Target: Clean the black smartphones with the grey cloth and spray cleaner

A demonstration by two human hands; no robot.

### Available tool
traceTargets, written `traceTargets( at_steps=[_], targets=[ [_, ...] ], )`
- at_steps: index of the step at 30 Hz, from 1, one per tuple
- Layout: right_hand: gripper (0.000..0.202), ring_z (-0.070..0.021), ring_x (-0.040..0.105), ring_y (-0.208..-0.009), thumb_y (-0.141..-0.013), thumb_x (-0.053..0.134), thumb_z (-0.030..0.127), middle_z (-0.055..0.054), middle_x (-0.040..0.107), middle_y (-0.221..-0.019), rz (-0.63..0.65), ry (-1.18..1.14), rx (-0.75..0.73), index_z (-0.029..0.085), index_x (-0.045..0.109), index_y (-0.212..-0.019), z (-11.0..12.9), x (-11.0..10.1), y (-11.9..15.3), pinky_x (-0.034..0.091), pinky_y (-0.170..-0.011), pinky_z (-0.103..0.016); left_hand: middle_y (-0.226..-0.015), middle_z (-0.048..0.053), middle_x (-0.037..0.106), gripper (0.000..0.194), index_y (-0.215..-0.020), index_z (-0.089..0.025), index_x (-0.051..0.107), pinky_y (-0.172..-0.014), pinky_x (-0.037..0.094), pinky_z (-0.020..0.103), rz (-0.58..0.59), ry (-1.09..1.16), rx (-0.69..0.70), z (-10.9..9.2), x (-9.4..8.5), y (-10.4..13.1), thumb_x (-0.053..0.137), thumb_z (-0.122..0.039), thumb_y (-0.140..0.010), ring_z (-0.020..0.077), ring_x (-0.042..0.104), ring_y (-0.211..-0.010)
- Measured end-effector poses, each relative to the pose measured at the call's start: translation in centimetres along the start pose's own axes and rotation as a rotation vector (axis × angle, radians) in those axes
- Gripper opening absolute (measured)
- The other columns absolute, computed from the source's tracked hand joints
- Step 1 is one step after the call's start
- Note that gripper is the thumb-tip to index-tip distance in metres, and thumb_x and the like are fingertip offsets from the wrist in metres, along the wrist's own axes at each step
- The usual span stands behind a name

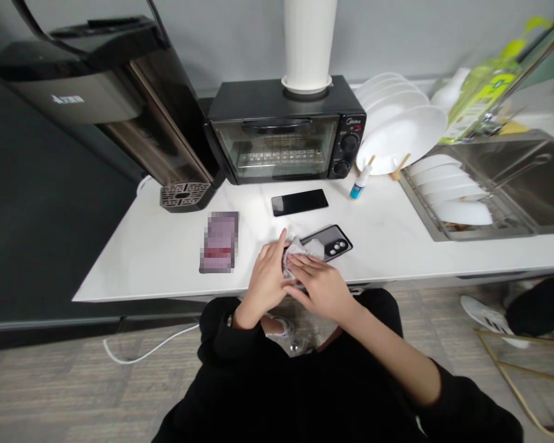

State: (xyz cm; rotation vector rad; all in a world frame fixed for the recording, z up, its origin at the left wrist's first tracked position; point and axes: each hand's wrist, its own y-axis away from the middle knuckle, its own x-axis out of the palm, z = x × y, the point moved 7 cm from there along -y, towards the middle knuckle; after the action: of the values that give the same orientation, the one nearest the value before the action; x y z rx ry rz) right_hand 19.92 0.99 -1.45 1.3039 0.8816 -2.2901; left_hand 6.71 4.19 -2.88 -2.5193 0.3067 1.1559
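Head view: presses a crumpled white tissue with the fingers of the right hand, nearly flat over it. Curls the left hand beside the tissue's left edge, partly closed and touching it; cannot tell how firmly, nor whether gripping the case under it. Shows a dark-rimmed phone case emerging from under the tissue, just ahead of the right hand, with camera holes at the far right end.

Directly ahead of both hands, shows a black phone lying flat, apart from the case. To the left of the left hand, shows a pixelated purplish item on the white counter. Ahead and to the right of the right hand, shows a small blue-labelled bottle standing near white plates in a wooden rack.

Farther ahead of the hands, shows a black toaster oven with a tall white container upright on top. Well to the right of the right hand, shows a sink, and on the floor, another person's white shoe.
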Motion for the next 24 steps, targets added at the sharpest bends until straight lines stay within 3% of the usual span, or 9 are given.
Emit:
traceTargets(
  at_steps=[2,4,7,10,13,15,17,21,24],
  targets=[
    [0.045,-0.025,0.067,-0.136,-0.109,0.054,0.045,-0.012,0.071,-0.145,0.013,0.012,-0.002,0.016,0.066,-0.142,-1.1,-1.1,1.2,0.052,-0.119,-0.045,-0.146,0.013,0.062,0.113,-0.173,-0.025,0.01,-0.115,0.046,0.051,-0.001,0.008,-0.022,0.0,0.0,-0.1,0.082,-0.03,-0.086,0.0335,0.054,-0.133],
    [0.041,-0.0258,0.068,-0.135,-0.111,0.052,0.04,-0.01,0.072,-0.144,-0.013,0.096,0.05,0.018,0.067,-0.141,-3.6,-3.0,2.7,0.051,-0.12,-0.05,-0.146,0.01,0.063,0.117,-0.172,-0.028,0.011,-0.116,0.044,0.051,-0.007,0.011,-0.047,-0.2,-0.1,-0.3,0.087,-0.033,-0.083,0.0329,0.054,-0.133],
    [0.047,-0.0322,0.065,-0.138,-0.11,0.052,0.041,-0.015,0.066,-0.15,-0.087,0.243,0.173,0.014,0.062,-0.147,-6.7,-4.7,3.6,0.045,-0.123,-0.06,-0.147,0.008,0.064,0.119,-0.172,-0.031,0.013,-0.116,0.041,0.051,0.002,-0.009,-0.058,-0.7,0.0,-0.7,0.09,-0.035,-0.081,0.0325,0.055,-0.134],
    [0.06,-0.0365,0.059,-0.144,-0.106,0.057,0.051,-0.02,0.063,-0.152,-0.116,0.22,0.188,0.009,0.06,-0.149,-5.3,-3.1,2.2,0.044,-0.124,-0.06,-0.147,0.008,0.065,0.113,-0.172,-0.031,0.014,-0.117,0.04,0.051,0.02,-0.021,-0.029,-0.8,0.4,-0.9,0.086,-0.035,-0.085,0.0326,0.055,-0.136],
    [0.062,-0.0332,0.061,-0.143,-0.105,0.058,0.055,-0.02,0.065,-0.15,-0.078,0.093,0.093,0.009,0.063,-0.146,-1.3,-0.3,0.6,0.047,-0.122,-0.052,-0.144,0.013,0.065,0.107,-0.172,-0.024,0.015,-0.112,0.045,0.049,0.044,-0.039,-0.024,-0.4,0.7,-0.8,0.081,-0.03,-0.088,0.0335,0.057,-0.13],
    [0.057,-0.0299,0.064,-0.14,-0.105,0.057,0.055,-0.017,0.068,-0.148,-0.049,0.031,0.046,0.013,0.065,-0.144,0.0,0.0,0.8,0.048,-0.122,-0.05,-0.143,0.015,0.063,0.107,-0.172,-0.021,0.015,-0.109,0.047,0.049,0.037,-0.046,-0.041,-0.1,0.5,-0.6,0.08,-0.029,-0.087,0.0341,0.057,-0.128],
    [0.05,-0.0277,0.066,-0.138,-0.107,0.057,0.053,-0.012,0.07,-0.146,-0.037,0.028,0.047,0.019,0.066,-0.142,-0.9,-1.2,2.1,0.046,-0.124,-0.05,-0.146,0.014,0.063,0.11,-0.172,-0.022,0.014,-0.112,0.045,0.05,0.024,-0.033,-0.04,-0.3,0.3,-0.6,0.082,-0.032,-0.087,0.0339,0.056,-0.131],
    [0.044,-0.0307,0.068,-0.135,-0.11,0.052,0.046,-0.013,0.072,-0.143,-0.085,0.185,0.205,0.02,0.067,-0.142,-6.0,-4.8,4.3,0.038,-0.126,-0.058,-0.148,0.009,0.064,0.119,-0.172,-0.03,0.01,-0.117,0.04,0.052,0.021,-0.02,-0.029,-0.9,0.3,-0.8,0.089,-0.036,-0.083,0.0329,0.056,-0.134],
    [0.057,-0.0371,0.065,-0.138,-0.107,0.054,0.054,-0.021,0.068,-0.147,-0.148,0.253,0.29,0.011,0.064,-0.144,-6.6,-4.4,3.2,0.037,-0.126,-0.062,-0.148,0.009,0.064,0.117,-0.172,-0.031,0.01,-0.117,0.04,0.052,0.009,-0.024,-0.022,-1.0,0.4,-0.9,0.087,-0.038,-0.084,0.033,0.056,-0.135]
  ],
)
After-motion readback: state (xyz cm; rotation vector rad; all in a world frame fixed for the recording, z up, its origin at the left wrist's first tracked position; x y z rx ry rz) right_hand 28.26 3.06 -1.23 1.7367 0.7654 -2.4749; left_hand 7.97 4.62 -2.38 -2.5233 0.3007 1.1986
